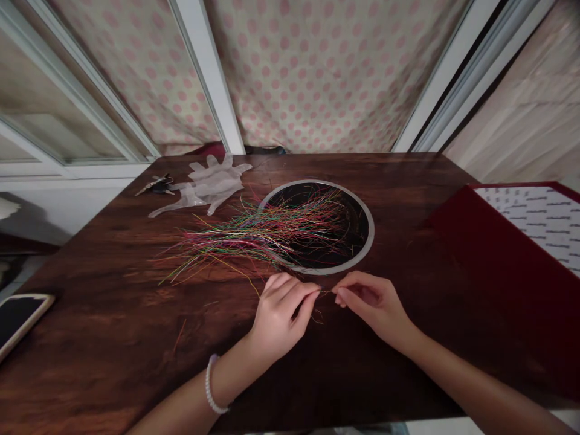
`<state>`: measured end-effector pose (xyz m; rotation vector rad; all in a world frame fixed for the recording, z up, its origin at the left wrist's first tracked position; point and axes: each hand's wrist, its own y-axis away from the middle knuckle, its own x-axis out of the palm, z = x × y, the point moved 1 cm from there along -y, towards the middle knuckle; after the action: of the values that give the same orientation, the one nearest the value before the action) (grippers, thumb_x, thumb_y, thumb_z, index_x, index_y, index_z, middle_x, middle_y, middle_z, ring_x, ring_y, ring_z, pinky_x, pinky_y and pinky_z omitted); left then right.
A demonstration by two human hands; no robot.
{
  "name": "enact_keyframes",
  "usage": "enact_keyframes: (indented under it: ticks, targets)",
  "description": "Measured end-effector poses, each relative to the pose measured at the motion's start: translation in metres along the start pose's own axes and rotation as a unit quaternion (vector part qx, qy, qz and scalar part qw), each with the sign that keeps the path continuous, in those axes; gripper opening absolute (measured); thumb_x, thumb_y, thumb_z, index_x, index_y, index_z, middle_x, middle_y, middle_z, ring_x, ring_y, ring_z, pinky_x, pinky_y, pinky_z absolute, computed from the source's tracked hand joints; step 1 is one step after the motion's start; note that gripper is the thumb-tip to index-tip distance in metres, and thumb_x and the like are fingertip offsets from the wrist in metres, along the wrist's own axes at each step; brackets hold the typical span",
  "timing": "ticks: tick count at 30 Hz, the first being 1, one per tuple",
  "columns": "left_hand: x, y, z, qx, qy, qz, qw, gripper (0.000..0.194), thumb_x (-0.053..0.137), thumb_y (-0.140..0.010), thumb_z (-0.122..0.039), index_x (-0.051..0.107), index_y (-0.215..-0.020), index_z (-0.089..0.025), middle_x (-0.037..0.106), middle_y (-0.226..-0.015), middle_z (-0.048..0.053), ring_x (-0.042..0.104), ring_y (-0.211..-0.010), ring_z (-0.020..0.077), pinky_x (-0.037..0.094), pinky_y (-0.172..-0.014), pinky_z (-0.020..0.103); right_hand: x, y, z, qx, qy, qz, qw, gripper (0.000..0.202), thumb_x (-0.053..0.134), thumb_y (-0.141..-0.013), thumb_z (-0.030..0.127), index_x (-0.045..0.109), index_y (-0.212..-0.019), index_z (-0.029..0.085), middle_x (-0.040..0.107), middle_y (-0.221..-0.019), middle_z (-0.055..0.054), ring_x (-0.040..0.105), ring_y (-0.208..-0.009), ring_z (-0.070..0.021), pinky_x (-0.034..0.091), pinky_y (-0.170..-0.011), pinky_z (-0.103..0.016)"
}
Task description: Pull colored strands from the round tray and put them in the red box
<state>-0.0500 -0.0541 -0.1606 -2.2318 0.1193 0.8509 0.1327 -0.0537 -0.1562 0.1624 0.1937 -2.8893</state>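
Between my two hands a thin wire point(325, 292) is stretched just in front of the round plate. My left hand point(283, 311) pinches one part of it; a yellow strand sticks out behind these fingers toward the pile. With thumb and forefinger, my right hand point(374, 303) pinches the wire a short way to the right. Beyond the hands a loose bundle of thin coloured wires point(235, 232) spreads from the left onto a black round plate point(357, 260) with a pale rim. Whether the fingers hold more than one strand is too small to tell.
Clear plastic gloves point(212, 181) and a bunch of keys point(158, 184) lie at the back left of the wooden table point(113, 326). A phone point(22, 317) is at the left edge. A dark red box point(493, 266) takes up the right side. A stray wire point(180, 335) lies front left.
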Motion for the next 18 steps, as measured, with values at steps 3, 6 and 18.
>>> enact_keyframes:
  ticks: [3,6,18]
  targets:
    - [-0.0016,-0.0003,-0.0020,0.010,0.001,-0.022,1.000,0.018,0.057,-0.080,-0.009,0.061,-0.093,-0.019,0.067,-0.077,0.002,0.057,-0.074,0.0152,0.042,-0.073,0.032,0.0000,-0.0006,-0.0014,-0.010,0.005,-0.021,1.000,0.014,0.061,-0.081,0.029,0.066,-0.077,0.016,0.063,-0.067,-0.003,0.057,-0.063,-0.0131,0.047,-0.060,-0.025]
    - [-0.0030,-0.0008,-0.0050,0.029,-0.024,-0.045,0.998,0.015,0.062,-0.076,-0.010,0.063,-0.086,-0.021,0.068,-0.090,0.003,0.058,-0.084,0.0173,0.041,-0.080,0.036,0.0000,-0.0006,-0.0009,-0.013,0.003,-0.027,1.000,0.012,0.061,-0.080,0.027,0.065,-0.077,0.017,0.063,-0.067,-0.003,0.056,-0.063,-0.0128,0.046,-0.059,-0.025]
    - [-0.0028,-0.0017,-0.0073,0.032,-0.068,-0.056,0.996,0.009,0.065,-0.074,-0.014,0.064,-0.079,-0.022,0.068,-0.088,0.002,0.059,-0.083,0.0174,0.040,-0.080,0.035,0.0055,0.0018,-0.0012,0.005,0.002,0.018,1.000,0.014,0.058,-0.081,0.028,0.061,-0.074,0.017,0.059,-0.066,-0.002,0.053,-0.062,-0.0132,0.045,-0.057,-0.025]
